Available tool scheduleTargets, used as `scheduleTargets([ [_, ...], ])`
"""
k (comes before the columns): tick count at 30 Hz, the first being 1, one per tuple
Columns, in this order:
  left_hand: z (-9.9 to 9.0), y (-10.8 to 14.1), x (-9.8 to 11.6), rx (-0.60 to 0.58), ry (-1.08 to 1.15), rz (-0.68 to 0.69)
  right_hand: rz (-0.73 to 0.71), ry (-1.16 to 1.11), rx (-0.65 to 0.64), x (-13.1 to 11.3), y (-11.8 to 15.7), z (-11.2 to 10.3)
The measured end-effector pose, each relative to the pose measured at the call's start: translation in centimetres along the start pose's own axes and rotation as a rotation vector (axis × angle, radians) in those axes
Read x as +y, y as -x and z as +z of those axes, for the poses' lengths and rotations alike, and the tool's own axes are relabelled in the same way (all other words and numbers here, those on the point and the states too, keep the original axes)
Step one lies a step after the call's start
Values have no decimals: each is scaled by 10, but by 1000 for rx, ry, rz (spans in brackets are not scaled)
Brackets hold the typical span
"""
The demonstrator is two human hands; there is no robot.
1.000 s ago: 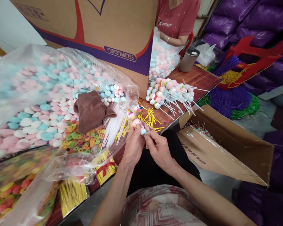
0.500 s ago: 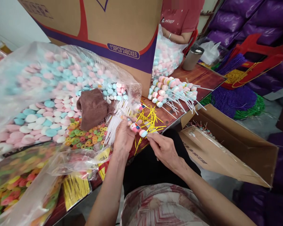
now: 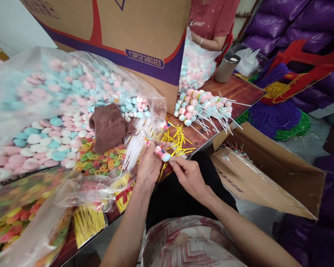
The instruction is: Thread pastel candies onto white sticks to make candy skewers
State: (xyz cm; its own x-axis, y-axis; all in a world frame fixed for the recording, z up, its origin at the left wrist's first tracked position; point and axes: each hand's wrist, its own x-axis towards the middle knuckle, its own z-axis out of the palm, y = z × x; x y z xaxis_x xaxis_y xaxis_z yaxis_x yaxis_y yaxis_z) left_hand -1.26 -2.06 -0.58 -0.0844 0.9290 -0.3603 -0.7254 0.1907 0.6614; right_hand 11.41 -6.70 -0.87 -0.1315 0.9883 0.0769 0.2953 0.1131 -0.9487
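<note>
My left hand (image 3: pixel 149 167) is closed around a marshmallow skewer (image 3: pixel 161 152) in a clear wrapper with a colourful print. A pale blue marshmallow shows at its near end. There, the thumb and fingers of my right hand (image 3: pixel 188 174) are pinched together on the tip; whether they grip stick or wrapper is hidden. Loose yellow twist ties (image 3: pixel 180 142) lie on the table just beyond both hands. White sticks (image 3: pixel 132 151) are heaped left of my left hand, beside ring-shaped gummies (image 3: pixel 100 163) and a brown cloth (image 3: pixel 108 128).
Loose marshmallows (image 3: pixel 48 142) spill from a large clear bag at left. Finished-looking skewers (image 3: pixel 203 105) are piled at the right of the table. A tall carton (image 3: pixel 114 33) stands behind; an open box (image 3: pixel 281 167) is at my right. Across the table sits a person (image 3: pixel 211 27).
Both hands have shifted slightly, the right one a little to the left with the skewer's end. The skewer now tilts more steeply, and less of it shows beyond my left fingers.
</note>
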Motion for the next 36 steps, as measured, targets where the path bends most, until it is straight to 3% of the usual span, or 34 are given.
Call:
scheduleTargets([
  [6,6,3,-5,-24,76,59,379,-578,-11,-14,0,-3],
  [11,9,9,-8,-71,82,58,444,-759,5,-9,-7,7],
  [14,7,9,-11,-87,68,41,383,-655,36,-8,-9,10],
  [21,4,6,-5,-104,29,-30,39,-29,76,-5,-5,5],
  [25,6,6,-4,-34,20,-40,-66,164,24,1,-1,3],
  [30,5,8,-8,-46,-9,-83,-168,395,76,3,-8,3],
  [36,-4,3,12,-59,-98,-306,-233,449,-122,-1,-18,-21],
])
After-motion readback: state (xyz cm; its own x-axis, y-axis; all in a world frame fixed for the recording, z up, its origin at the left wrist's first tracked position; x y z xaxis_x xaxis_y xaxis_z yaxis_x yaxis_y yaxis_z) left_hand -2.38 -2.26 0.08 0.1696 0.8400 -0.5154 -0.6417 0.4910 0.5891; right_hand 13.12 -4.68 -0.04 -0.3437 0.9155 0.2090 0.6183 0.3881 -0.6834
